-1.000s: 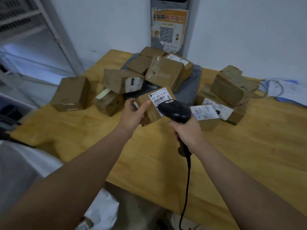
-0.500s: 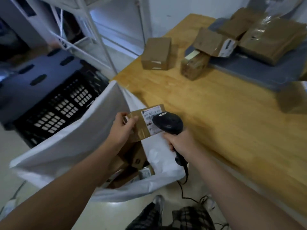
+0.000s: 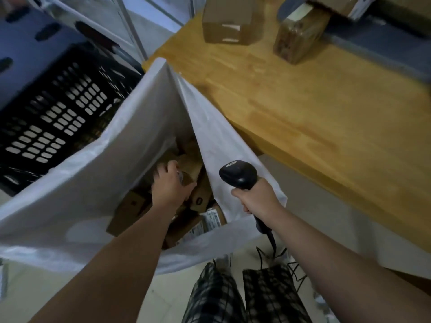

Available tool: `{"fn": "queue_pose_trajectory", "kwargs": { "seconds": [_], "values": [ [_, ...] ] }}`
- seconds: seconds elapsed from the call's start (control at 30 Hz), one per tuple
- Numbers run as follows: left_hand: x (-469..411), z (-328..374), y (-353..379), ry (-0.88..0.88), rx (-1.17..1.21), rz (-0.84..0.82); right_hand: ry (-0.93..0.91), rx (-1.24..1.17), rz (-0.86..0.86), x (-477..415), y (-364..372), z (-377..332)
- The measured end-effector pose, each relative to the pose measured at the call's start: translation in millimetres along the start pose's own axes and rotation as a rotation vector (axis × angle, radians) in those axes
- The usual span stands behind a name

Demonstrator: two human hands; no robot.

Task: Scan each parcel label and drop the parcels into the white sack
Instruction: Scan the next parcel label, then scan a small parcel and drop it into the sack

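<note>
White plastic fills the left and centre of the frame: the white sack (image 3: 130, 145) stands wide open beside the wooden table (image 3: 314, 113), its far rim lying against the table's corner. Down inside it goes the left hand (image 3: 169, 183), fingers curled around a small brown parcel (image 3: 187, 177) at mid-frame, right above the heap of cardboard parcels (image 3: 130, 210) already lying in the sack. Just to the right, outside the sack's edge, the right hand (image 3: 255, 199) is wrapped tight round the handle of the black barcode scanner (image 3: 238, 174), head pointing toward the top of the frame, cable trailing down past the checked trousers (image 3: 245, 297). At the top edge two more cardboard boxes (image 3: 227, 19) sit on the table, with a grey mat (image 3: 384, 45) at upper right. A black slotted crate (image 3: 58, 113) sits at the left, behind the sack.
</note>
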State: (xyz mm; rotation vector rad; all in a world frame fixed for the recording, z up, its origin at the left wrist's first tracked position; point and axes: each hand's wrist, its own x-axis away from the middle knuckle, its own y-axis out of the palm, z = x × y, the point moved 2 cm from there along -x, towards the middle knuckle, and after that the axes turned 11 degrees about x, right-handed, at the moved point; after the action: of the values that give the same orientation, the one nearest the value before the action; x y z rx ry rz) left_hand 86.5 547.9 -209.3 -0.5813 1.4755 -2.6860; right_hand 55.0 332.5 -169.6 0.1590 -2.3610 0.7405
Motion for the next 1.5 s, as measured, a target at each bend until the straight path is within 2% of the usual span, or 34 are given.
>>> {"fn": "queue_pose_trajectory", "kwargs": {
  "seconds": [0.13, 0.23, 0.43, 0.57, 0.73, 1.0, 1.23, 1.37, 1.5],
  "values": [
    [-17.8, -18.6, 30.3, -0.004, -0.168, -0.012, 0.004, 0.022, 0.006, -15.8, 20.8, 9.6],
    [-19.4, -26.5, 43.3, 0.072, -0.317, -0.020, -0.009, 0.031, 0.000, -21.5, 33.9, 11.3],
    [-9.9, -3.0, 24.7, 0.096, -0.176, -0.017, 0.011, 0.028, 0.053, -14.4, 17.2, 5.4],
    [7.1, 44.4, 0.2, 0.278, -0.059, 0.024, 0.021, 0.004, 0.112, -1.0, -20.0, -4.7],
    [16.4, 126.3, -18.5, 0.507, -0.067, -0.006, 0.003, -0.010, 0.208, 10.3, -83.7, -17.9],
    [-3.7, 269.1, -16.0, 0.655, -0.072, -0.042, -0.044, 0.000, 0.348, 12.9, -228.2, -16.3],
    [-29.0, 366.1, 9.0, 0.633, -0.013, 0.001, -0.044, -0.131, 0.534, 2.1, -361.1, 7.8],
    [-54.6, 397.8, 13.0, 0.574, 0.004, 0.034, -0.072, -0.138, 0.513, -23.8, -385.3, 6.1],
    [-94.5, 411.2, 8.6, 0.498, -0.090, 0.084, -0.100, -0.116, 0.508, -54.6, -387.3, -11.9]
  ]
}}
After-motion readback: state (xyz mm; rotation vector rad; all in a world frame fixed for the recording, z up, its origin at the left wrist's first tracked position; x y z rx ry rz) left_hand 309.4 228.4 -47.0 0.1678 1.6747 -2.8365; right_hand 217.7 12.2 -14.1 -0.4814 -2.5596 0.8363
